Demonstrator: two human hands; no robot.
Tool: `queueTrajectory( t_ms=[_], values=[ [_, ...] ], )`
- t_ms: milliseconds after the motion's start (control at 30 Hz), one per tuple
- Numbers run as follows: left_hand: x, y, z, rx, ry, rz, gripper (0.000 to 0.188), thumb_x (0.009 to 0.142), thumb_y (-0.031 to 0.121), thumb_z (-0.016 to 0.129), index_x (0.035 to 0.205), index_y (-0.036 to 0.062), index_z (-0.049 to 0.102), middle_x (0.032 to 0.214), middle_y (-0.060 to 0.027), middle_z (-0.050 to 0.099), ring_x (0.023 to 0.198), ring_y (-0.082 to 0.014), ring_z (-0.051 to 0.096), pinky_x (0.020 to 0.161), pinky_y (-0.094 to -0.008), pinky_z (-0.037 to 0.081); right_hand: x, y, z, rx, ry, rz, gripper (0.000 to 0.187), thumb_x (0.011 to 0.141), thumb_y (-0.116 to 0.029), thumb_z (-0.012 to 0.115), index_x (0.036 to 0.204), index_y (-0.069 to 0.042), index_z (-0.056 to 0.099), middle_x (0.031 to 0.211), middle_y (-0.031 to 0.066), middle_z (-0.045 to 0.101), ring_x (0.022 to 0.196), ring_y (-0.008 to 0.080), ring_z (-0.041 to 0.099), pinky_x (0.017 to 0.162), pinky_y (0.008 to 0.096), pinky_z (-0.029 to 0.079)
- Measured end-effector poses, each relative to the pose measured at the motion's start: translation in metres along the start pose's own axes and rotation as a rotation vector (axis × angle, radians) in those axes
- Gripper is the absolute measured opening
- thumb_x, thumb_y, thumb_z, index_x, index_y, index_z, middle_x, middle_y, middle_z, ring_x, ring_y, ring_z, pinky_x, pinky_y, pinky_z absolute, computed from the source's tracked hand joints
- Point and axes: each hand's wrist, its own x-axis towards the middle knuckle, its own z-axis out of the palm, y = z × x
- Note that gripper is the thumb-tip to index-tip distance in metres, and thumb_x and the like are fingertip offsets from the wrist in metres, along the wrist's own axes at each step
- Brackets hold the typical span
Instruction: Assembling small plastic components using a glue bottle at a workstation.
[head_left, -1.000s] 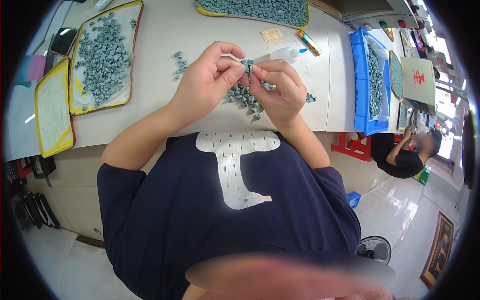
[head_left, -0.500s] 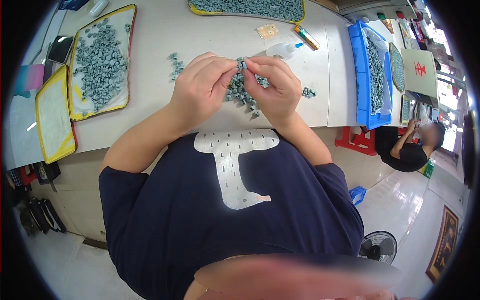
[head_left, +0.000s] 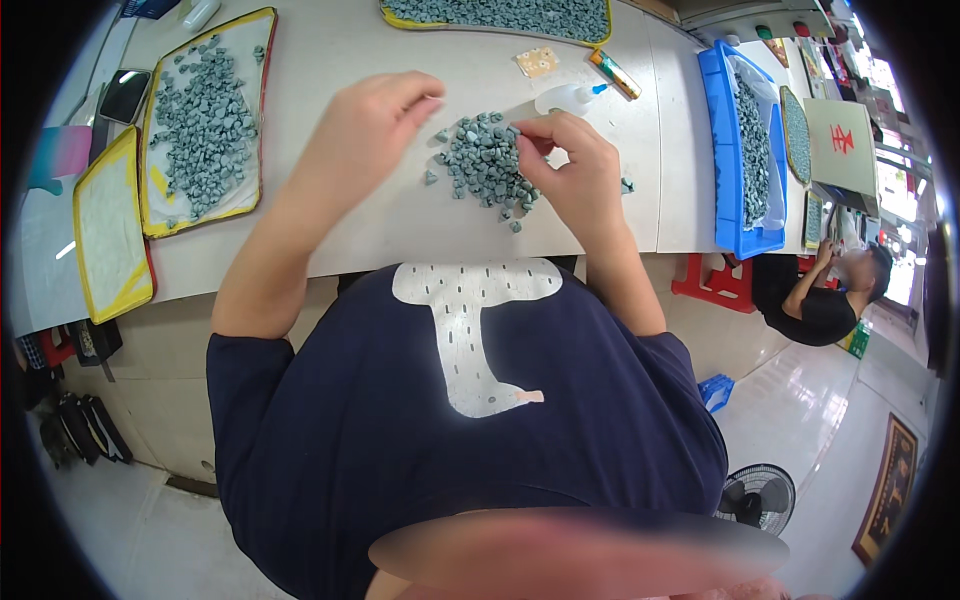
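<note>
A heap of small grey-green pieces (head_left: 487, 165), chunky and roughly pebble-shaped, lies on the white table in front of me. At the heap's right edge my right hand (head_left: 578, 165) pinches one small grey-green piece (head_left: 516, 129) between thumb and fingertips. My left hand (head_left: 365, 125) hovers to the left of the heap, apart from it, slightly blurred. Its thumb and fingers are drawn together, and whatever they may hold cannot be made out. Part of a small group of pieces (head_left: 627, 186) shows just right of my right wrist.
On the left lie a yellow-edged tray (head_left: 155, 212) of pieces and another yellow-edged tray (head_left: 112, 235). A glue bottle (head_left: 565, 99), an orange-and-green tube (head_left: 615, 75) and a blue bin (head_left: 735, 240) are to the right. A further tray (head_left: 500, 32) lies at the back. A person (head_left: 815, 300) sits far right.
My hands, which met over the heap around a small piece, have come apart. The left went left and away from me; the right moved slightly right, uncovering the heap.
</note>
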Motion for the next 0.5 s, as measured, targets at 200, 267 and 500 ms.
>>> queueTrajectory(
  t_ms=[200,267,500],
  values=[
    [0.003,0.002,-0.029,0.201,-0.366,-0.138,0.012,0.082,0.009,0.063,0.091,0.0005,0.062,0.080,-0.0152,0.062,0.076,-0.0323,0.059,0.069,-0.0382,0.047,-0.008,0.004,-0.019,0.039,-0.070,0.205,0.013,0.080,0.000,0.066,0.092,0.003,0.066,0.080,0.0079,0.066,0.070,0.0126,0.061,0.065,0.0239,0.049],
    [0.003,0.006,-0.029,0.199,-0.490,-0.166,0.013,0.081,0.007,0.064,0.092,0.0013,0.063,0.081,-0.0148,0.061,0.079,-0.0319,0.059,0.071,-0.0386,0.046,-0.011,-0.002,-0.023,0.520,-0.083,0.421,0.014,0.083,-0.001,0.064,0.097,0.002,0.066,0.081,0.0075,0.065,0.070,0.0121,0.058,0.066,0.0249,0.048],
    [-0.006,0.001,-0.023,0.278,-0.588,-0.086,0.013,0.076,0.001,0.065,0.088,0.0016,0.061,0.083,-0.0130,0.057,0.082,-0.0312,0.056,0.071,-0.0383,0.045,-0.016,0.010,-0.031,1.431,-0.251,0.619,0.015,0.091,-0.009,0.056,0.101,0.001,0.061,0.084,0.0059,0.058,0.068,0.0103,0.046,0.062,0.0249,0.040]
  ],
)
